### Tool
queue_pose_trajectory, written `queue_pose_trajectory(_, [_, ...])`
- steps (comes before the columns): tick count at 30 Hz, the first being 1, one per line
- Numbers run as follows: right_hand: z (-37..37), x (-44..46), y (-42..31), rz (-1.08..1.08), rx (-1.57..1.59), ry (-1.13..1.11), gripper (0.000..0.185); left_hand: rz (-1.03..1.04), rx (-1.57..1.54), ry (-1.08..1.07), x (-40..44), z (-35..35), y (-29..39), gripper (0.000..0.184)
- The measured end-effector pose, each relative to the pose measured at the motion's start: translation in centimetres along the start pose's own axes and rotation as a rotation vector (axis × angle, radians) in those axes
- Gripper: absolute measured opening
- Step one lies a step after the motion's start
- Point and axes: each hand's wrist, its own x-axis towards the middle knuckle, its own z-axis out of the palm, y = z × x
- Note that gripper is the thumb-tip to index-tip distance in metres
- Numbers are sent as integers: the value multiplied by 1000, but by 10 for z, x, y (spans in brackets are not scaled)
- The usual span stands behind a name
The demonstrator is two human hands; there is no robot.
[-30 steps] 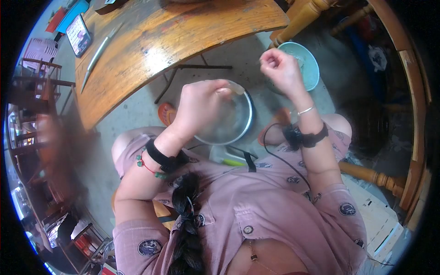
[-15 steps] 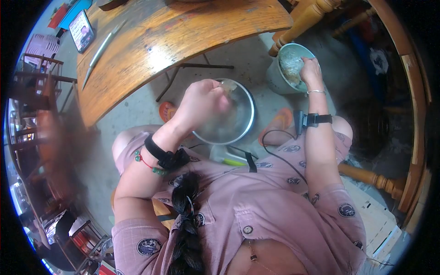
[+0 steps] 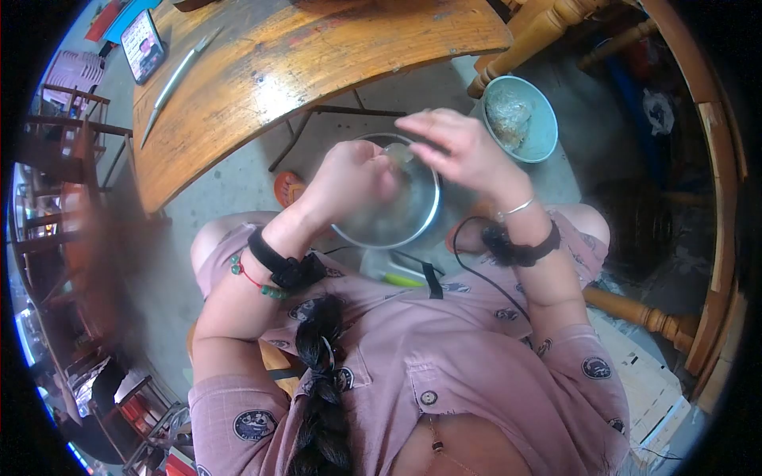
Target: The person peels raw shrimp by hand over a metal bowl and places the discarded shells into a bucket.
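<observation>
The wooden table [image 3: 317,59] is biggest, with a phone lying near its left end. A round bowl [image 3: 435,208] with a shiny rim sits under the hands, between the feet. A light blue bucket [image 3: 543,131] is to the right — see-through, crinkly stuff is inside. The left hand [image 3: 349,178] pinches a small pale piece [image 3: 399,152] over the bowl. The right hand [image 3: 464,151] is wide, its fingers close to the piece — I can't tell if they touch.

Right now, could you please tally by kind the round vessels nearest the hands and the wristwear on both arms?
Metal-rimmed basin: 1
Light-blue bucket: 1
Black wrist straps: 2
Silver bangle: 1
Green-beaded bracelet: 1
Total: 6
</observation>
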Motion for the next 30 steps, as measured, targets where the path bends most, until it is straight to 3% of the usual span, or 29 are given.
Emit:
queue_pose_trajectory(5, [26, -11, 0, -23, -57, -127, 31, -30, 137, -40, 3, -2, -4, 18])
queue_pose_trajectory(11, [28, -10, -4, -71, -138, -79, 28, 71, 184, -46, 7, -3, -13, 20])
queue_pose_trajectory(17, [38, -13, -11, -113, -208, -43, 28, -25, 277, -92, 2, -3, -3, 24])
queue_pose_trajectory(30, [42, -15, -11, -47, -150, -24, 24, -62, 181, -48, -6, 3, 8, 24])
